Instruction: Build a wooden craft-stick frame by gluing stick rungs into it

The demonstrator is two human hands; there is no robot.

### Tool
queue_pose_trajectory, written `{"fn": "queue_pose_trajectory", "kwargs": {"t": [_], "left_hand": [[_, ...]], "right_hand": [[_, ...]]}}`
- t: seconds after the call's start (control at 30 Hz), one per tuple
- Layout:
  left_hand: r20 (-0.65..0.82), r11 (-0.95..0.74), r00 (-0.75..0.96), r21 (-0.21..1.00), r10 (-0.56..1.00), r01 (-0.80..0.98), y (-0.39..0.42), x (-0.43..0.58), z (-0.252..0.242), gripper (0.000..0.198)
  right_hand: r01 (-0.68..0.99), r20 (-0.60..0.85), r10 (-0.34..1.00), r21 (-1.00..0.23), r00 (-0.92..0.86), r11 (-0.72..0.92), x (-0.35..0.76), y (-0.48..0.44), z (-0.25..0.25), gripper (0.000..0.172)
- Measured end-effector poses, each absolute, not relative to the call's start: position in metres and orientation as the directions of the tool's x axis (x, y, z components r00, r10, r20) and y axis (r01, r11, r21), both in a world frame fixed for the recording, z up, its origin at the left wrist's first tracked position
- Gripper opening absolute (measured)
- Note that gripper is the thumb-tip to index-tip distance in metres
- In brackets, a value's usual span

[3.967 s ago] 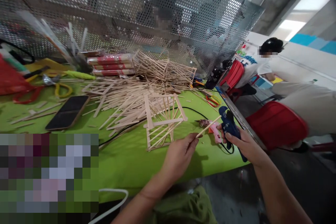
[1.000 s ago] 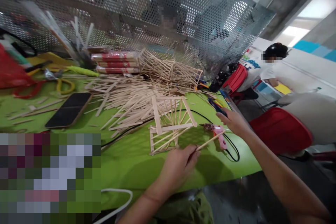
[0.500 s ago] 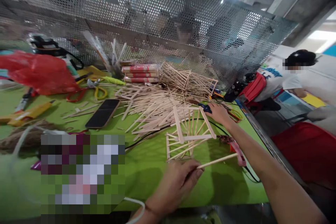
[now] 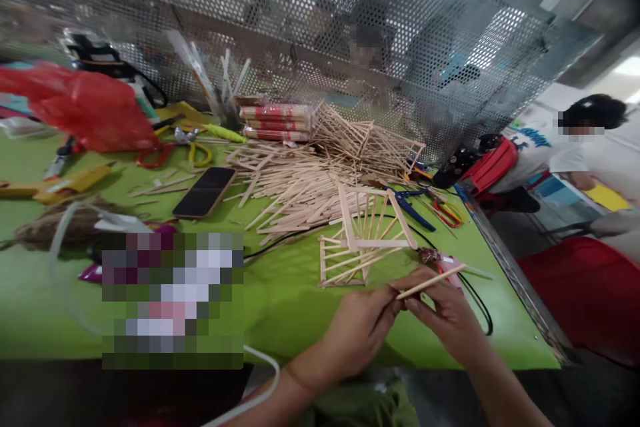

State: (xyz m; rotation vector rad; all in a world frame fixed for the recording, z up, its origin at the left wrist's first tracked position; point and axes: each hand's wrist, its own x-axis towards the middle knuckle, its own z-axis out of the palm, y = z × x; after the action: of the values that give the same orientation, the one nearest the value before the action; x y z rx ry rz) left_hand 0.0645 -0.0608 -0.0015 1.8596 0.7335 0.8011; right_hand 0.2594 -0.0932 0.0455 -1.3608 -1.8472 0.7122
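Observation:
My left hand (image 4: 363, 320) is closed on the near end of a thin wooden stick (image 4: 431, 282), which points up to the right. Close beside it, my right hand (image 4: 443, 310) curls under the stick with fingers bent; whether it grips anything is unclear. Just beyond my hands stands a small frame of wooden sticks (image 4: 357, 240). A pink glue gun (image 4: 453, 271) lies behind my right hand, partly covered by it. The blue-handled cutter (image 4: 413, 208) rests on the green table (image 4: 285, 320), near red and yellow pliers (image 4: 447, 212).
Loose sticks (image 4: 295, 193) form a big pile, with a larger stick structure (image 4: 370, 143) behind. A phone (image 4: 205, 192), a red bag (image 4: 95, 110) and a yellow glue gun (image 4: 75, 183) lie leftward. A perforated metal screen (image 4: 300, 27) stands behind; a person (image 4: 575, 147) sits at the right.
My right hand has come back from the blue-handled cutter to beside my left hand at the stick. The cutter now lies uncovered. The camera view has shifted slightly.

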Motion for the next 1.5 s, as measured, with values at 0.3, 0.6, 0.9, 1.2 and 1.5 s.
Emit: {"fn": "queue_pose_trajectory", "kwargs": {"t": [0.3, 0.6, 0.9, 1.2, 1.5], "left_hand": [[0.316, -0.433, 0.321, 0.801, 0.893, 0.413, -0.064, 0.012, -0.026, 0.016], [0.268, -0.334, 0.204, 0.822, 0.941, 0.461, -0.053, -0.013, -0.026, 0.009], [0.55, -0.494, -0.041, 0.779, 0.834, 0.385, -0.013, -0.018, 0.042, 0.01], [0.646, -0.67, 0.214, 0.628, 0.733, 0.396, 0.036, -0.001, 0.117, 0.012], [0.431, -0.712, 0.567, 0.417, 0.702, 0.565, 0.07, 0.033, 0.131, 0.02]], "right_hand": [[0.347, 0.235, 0.955, -0.924, 0.181, 0.162, 0.258, -0.071, 0.025, 0.02], [0.503, 0.137, 0.985, -0.862, 0.108, 0.065, 0.234, -0.056, 0.005, 0.029], [0.534, 0.158, 0.982, -0.842, 0.108, 0.076, 0.227, -0.049, -0.005, 0.032], [0.698, 0.183, 0.977, -0.714, 0.114, 0.052, 0.216, -0.039, 0.011, 0.022], [0.835, 0.137, 0.986, -0.551, 0.1, -0.008, 0.219, -0.032, 0.016, 0.017]]}}
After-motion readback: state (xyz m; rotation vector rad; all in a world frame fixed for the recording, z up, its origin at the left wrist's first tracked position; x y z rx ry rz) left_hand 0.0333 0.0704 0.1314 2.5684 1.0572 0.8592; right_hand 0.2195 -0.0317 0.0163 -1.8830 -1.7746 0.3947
